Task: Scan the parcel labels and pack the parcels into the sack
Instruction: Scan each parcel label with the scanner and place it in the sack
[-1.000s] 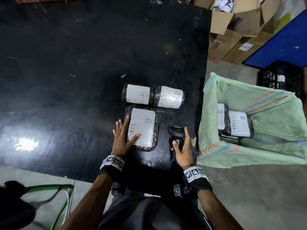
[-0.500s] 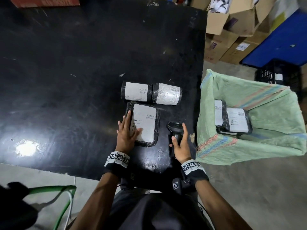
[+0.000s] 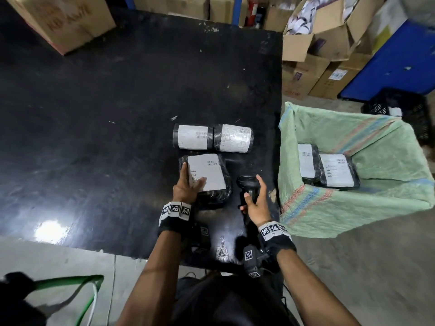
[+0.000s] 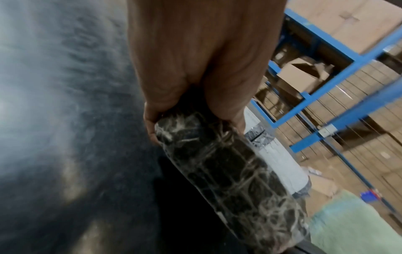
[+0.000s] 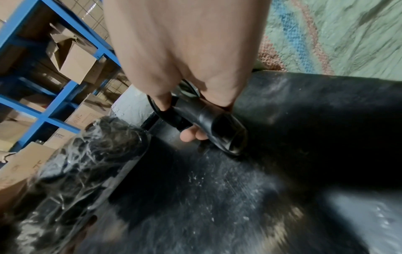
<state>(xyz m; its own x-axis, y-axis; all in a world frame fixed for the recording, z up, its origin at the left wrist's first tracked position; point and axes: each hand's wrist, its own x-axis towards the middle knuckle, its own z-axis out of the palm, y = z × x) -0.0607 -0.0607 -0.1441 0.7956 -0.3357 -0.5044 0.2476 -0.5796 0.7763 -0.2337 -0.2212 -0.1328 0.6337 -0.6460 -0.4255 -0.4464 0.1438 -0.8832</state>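
A flat black-wrapped parcel with a white label lies near the front of the black table. My left hand grips its left edge, thumb on the label; in the left wrist view my fingers curl round the end of the parcel. To its right, my right hand grips the handle of the black scanner, seen close up as the scanner just over the table. Two rolled parcels lie side by side behind the flat one. The green sack stands open at the table's right and holds two parcels.
Cardboard boxes are piled beyond the sack, and one box sits on the table's far left corner. A black crate stands behind the sack. Blue shelving holds more boxes. A green hose lies on the floor at lower left.
My right hand, which lay over the scanner with straight fingers, has curled round its handle. My left hand has slid further up the flat parcel's left edge and taken hold.
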